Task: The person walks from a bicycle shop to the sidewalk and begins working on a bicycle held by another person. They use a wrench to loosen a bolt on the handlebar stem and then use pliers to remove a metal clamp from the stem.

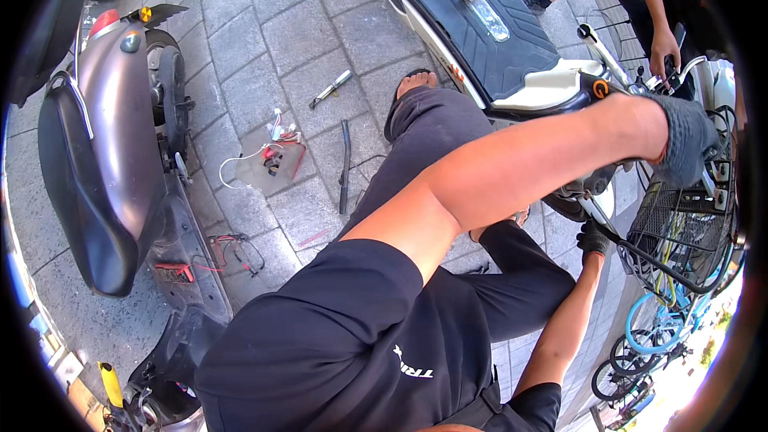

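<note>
My left arm reaches across to the right. My left hand (686,141), in a dark grey glove, is at the front end of a white electric scooter (516,80), by the handlebar and the black wire basket (668,232). Its fingers are turned away from view. Lower down, my right hand (593,238), also gloved, is curled beside the scooter's front wheel (566,206) and a dark bar. What lies inside its fingers is hidden. The scooter has a black footboard mat (480,28).
Another person's hand (664,54) is near the handlebar. On the paving lie a screwdriver-like tool (330,90), a black bar (345,166) and wired parts on a grey sheet (276,162). A purple-grey scooter (120,128) stands left, a red meter (174,273) on its footboard. Bicycles (656,322) stand right.
</note>
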The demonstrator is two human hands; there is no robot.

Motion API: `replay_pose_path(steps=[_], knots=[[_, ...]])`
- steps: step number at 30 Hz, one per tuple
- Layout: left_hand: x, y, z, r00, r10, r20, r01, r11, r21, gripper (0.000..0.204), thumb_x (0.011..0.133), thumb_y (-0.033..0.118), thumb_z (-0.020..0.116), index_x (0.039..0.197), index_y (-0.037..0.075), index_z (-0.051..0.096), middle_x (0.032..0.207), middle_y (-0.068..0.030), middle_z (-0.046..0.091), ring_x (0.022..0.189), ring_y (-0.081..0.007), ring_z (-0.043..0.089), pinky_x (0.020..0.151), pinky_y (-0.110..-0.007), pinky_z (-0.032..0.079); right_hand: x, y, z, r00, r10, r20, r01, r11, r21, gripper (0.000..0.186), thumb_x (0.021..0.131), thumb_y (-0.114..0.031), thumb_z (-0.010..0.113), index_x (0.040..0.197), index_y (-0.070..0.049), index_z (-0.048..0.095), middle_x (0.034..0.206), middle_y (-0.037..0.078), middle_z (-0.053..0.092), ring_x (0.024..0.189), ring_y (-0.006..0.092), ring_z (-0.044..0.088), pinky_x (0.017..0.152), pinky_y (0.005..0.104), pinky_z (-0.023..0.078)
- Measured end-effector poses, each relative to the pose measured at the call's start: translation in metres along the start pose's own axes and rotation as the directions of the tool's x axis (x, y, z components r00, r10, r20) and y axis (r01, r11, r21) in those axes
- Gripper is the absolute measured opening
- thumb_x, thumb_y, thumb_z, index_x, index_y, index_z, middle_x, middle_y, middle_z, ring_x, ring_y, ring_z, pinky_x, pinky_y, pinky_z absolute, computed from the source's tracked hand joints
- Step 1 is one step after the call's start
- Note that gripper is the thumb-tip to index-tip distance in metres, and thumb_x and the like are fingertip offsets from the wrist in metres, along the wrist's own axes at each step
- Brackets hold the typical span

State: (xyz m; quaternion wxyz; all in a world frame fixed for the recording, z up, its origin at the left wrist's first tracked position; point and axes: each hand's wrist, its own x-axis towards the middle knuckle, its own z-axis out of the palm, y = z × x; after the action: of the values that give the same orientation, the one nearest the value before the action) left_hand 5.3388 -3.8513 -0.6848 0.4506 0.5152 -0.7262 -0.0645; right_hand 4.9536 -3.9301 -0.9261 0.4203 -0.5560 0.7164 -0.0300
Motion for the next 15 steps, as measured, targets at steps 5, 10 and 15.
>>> replay_pose_path(steps=[5, 10, 15], knots=[[0.003, -0.018, -0.011, 0.99, -0.062, 0.127, 0.045, 0.989, 0.138, 0.04, 0.082, 0.027, 0.064, 0.118, 0.011, 0.073, 0.11, -0.0177, 0.075, 0.102, -0.0341, 0.072, 0.091, -0.043, 0.057, 0.013, 0.006, -0.001, 0.999, 0.022, 0.044, -0.022, 1.0, -0.005, 0.013, 0.094, -0.026, 0.06, 0.092, -0.017, 0.051, 0.061, -0.003, 0.045, 0.042, 0.0133, 0.044, 0.038, 0.0303, 0.031], [-0.013, -0.004, -0.009, 0.919, -0.354, -0.173, 0.262, 0.877, -0.403, 0.043, 0.076, 0.043, 0.072, 0.099, 0.008, 0.08, 0.107, -0.0216, 0.073, 0.1, -0.0355, 0.071, 0.091, -0.044, 0.056, 0.01, 0.006, -0.003, 0.998, 0.031, 0.051, -0.032, 0.999, 0.018, 0.015, 0.094, -0.028, 0.061, 0.095, -0.016, 0.052, 0.062, -0.001, 0.047, 0.042, 0.014, 0.045, 0.038, 0.0312, 0.032], [-0.012, 0.016, -0.001, 0.91, -0.289, -0.296, 0.159, 0.905, -0.395, 0.041, 0.079, 0.035, 0.07, 0.106, 0.005, 0.076, 0.109, -0.0258, 0.067, 0.104, -0.0414, 0.066, 0.095, -0.044, 0.054, 0.001, 0.001, 0.0, 1.0, 0.023, 0.01, -0.023, 0.999, 0.046, 0.024, 0.094, -0.033, 0.067, 0.097, -0.013, 0.055, 0.065, 0.001, 0.05, 0.043, 0.0151, 0.047, 0.038, 0.0319, 0.034]])
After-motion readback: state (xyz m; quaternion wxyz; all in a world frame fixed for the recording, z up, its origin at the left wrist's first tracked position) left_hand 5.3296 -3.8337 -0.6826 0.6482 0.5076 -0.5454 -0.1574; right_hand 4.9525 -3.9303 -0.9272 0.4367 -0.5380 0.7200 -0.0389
